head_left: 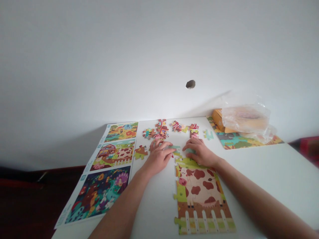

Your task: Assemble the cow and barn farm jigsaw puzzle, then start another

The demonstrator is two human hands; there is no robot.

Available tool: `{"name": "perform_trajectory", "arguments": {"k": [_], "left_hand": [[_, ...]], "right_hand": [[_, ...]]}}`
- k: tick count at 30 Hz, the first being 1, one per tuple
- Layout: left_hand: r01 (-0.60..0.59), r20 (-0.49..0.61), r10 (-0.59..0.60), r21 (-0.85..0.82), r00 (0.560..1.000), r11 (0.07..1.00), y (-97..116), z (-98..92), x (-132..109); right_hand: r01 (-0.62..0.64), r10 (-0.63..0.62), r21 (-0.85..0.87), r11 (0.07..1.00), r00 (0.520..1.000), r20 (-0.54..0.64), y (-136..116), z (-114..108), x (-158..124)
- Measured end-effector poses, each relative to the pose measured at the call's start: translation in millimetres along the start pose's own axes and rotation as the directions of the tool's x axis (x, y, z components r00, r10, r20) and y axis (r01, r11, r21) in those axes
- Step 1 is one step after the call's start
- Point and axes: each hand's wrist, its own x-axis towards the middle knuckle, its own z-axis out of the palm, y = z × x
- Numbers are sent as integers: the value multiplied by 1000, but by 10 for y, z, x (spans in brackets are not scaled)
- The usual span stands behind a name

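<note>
A partly joined jigsaw puzzle [204, 192] of a spotted cow behind a white fence lies flat on the table. At its far edge my right hand [200, 152] bends its fingers over a pale green puzzle piece [190, 151]. Just left of there, my left hand [159, 156] rests low with fingers apart, the index tip near another green piece [175, 147]. Loose pieces surround the hands: a brown and green piece [141, 152], a cluster with red and pink parts [161, 130], red barn pieces [175, 125] and a light green piece [208, 134].
On the left lies a printed sheet [113, 154] with three pictures, the middle one showing the cow and barn. At back right, a yellow box [218, 119] and clear plastic bag [245, 118] sit on a colourful board [231, 141]. A wall with a hole [190, 84] stands behind.
</note>
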Motion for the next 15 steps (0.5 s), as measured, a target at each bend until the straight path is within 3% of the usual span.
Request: {"name": "perform_trajectory", "arguments": {"k": [7, 15], "left_hand": [[47, -42, -47, 4, 998, 999, 50, 74, 19], [56, 1, -56, -39, 998, 998, 189, 90, 51]], "right_hand": [[-16, 17, 29, 999, 1000, -20, 8, 39, 13], [-5, 5, 19, 1000, 1000, -21, 11, 37, 12]]}}
